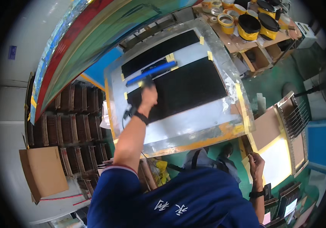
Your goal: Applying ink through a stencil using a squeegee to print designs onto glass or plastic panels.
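My left hand [149,95] reaches over the worktable [182,131], closed round the dark handle of a long blue roller [151,73]. The roller lies across the pale strip between two black panels, over a small dark piece fixed with yellow tape. The larger black panel [189,89] is nearest me; the narrower black panel [163,51] lies beyond it. Yellow tape tabs [209,56] sit at the panels' edges. Low on the right, my right hand [257,164] has its fingers curled together beside a white sheet [277,163]; what they hold, if anything, cannot be made out.
A large raised green screen frame [94,45] with a red edge leans over the far left. Slatted racks [69,125] and a cardboard box [45,173] stand at left. Pots and tubs [249,24] crowd a bench at far right. A wire rack [296,117] stands at right.
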The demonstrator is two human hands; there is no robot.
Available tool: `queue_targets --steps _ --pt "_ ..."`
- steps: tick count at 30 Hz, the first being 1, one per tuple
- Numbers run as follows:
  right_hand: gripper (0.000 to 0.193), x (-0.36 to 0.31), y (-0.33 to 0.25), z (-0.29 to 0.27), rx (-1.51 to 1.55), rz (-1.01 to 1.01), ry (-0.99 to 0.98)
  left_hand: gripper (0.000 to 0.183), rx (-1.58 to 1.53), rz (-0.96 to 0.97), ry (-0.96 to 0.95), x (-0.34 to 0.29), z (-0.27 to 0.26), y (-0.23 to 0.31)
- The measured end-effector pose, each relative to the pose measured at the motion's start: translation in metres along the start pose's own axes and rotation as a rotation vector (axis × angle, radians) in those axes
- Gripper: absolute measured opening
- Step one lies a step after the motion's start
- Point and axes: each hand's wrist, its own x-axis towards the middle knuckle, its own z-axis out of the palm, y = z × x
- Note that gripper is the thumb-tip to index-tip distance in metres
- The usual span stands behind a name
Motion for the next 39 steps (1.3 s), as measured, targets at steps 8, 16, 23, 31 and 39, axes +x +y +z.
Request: queue_targets --steps 8,16,23,31,39 --pt "0.022 0.0 -0.013 -0.007 0.014 -0.084 -0.033 0.028 -0.354 0.17 0.046 -0.143 0.013 -0.019" --pt "0.023 -0.08 0.13 -0.067 0.019 0.111 0.087 0.039 0.015 0.954 -0.739 -0.356 0.166 0.059" --pt "0.028 -0.19 0.207 -0.093 -0.199 0.32 0.064 0.037 0.18 1.296 -1.096 -0.484 0.306 0.08" --pt "0.03 -0.197 0.202 -0.123 -0.256 0.235 -0.069 0.037 0.334 1.295 -0.936 -0.503 0.354 0.073" --pt "0.018 -0.038 0.003 -0.155 -0.155 -0.327 0.098 0.028 -0.029 1.147 -0.672 -0.394 0.222 0.042"
